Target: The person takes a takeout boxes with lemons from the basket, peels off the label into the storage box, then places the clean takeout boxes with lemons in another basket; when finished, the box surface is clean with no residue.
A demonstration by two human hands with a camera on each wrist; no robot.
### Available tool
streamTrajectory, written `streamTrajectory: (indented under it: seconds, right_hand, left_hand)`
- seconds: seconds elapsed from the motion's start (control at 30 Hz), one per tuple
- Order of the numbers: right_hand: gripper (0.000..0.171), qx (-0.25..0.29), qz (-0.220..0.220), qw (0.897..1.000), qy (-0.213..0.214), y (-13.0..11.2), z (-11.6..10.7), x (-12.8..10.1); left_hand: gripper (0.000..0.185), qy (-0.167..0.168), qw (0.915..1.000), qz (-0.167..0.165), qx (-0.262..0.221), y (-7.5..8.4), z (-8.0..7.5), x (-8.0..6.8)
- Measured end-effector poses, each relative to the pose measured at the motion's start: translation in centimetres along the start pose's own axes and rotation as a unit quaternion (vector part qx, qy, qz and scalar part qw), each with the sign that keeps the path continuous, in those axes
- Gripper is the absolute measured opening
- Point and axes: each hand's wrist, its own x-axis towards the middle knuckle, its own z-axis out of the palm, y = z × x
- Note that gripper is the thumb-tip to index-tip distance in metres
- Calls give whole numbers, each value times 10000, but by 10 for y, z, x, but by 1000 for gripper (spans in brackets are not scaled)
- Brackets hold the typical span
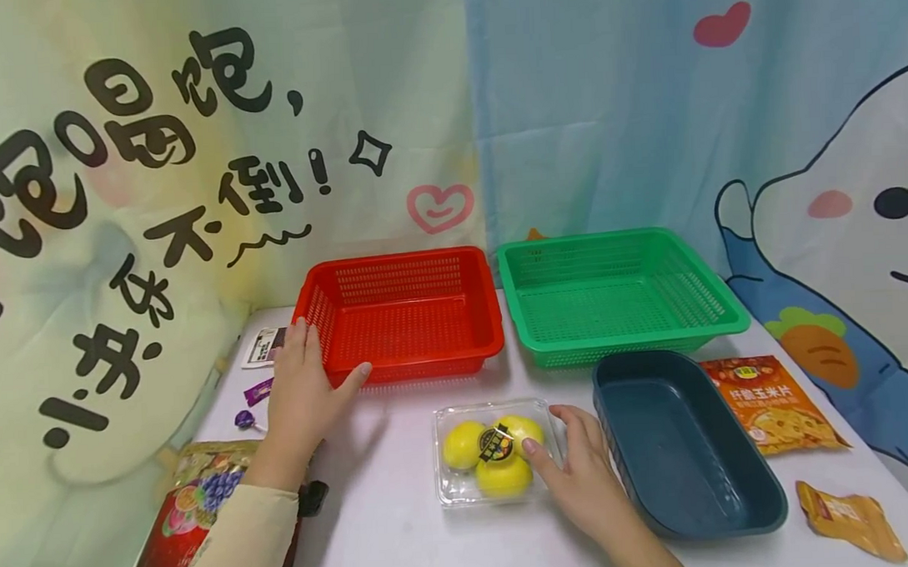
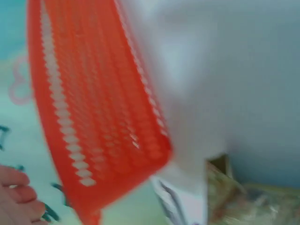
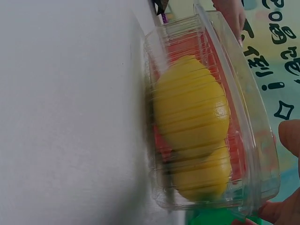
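A clear plastic box [image 1: 461,485] of yellow lemons [image 1: 503,475], with a dark round label on its lid, sits on the table. My right hand [image 1: 584,471] is at its right side, the thumb [image 3: 289,136] above the lid and the other fingers by the far right corner. The right wrist view shows a small gap between thumb and lid; whether the fingers touch the box, I cannot tell. My left hand [image 1: 302,397], fingers extended, is by the front left corner of a red basket [image 1: 404,370]. Contact with the basket is unclear.
Right of the red basket stands a green basket [image 1: 621,342], with a dark blue tub [image 1: 688,442] before it. An orange snack bag [image 1: 777,406] and a small golden packet [image 1: 851,516] lie far right. On the left are a lollipop [image 1: 244,419] and a red fruit-printed bag [image 1: 188,526].
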Motion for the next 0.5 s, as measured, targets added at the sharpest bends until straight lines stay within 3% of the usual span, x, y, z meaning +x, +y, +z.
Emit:
streamTrajectory:
  seconds: [0.23, 0.5]
  right_hand:
    - [74, -121, -369, 9990, 222, -7, 1, -1]
    - [74, -220, -494, 9983, 208, -11, 0, 3]
  left_hand:
    - [109, -525, 9950, 756, -389, 34, -1, -26]
    - [110, -1113, 9824, 1338, -685, 65, 8, -56]
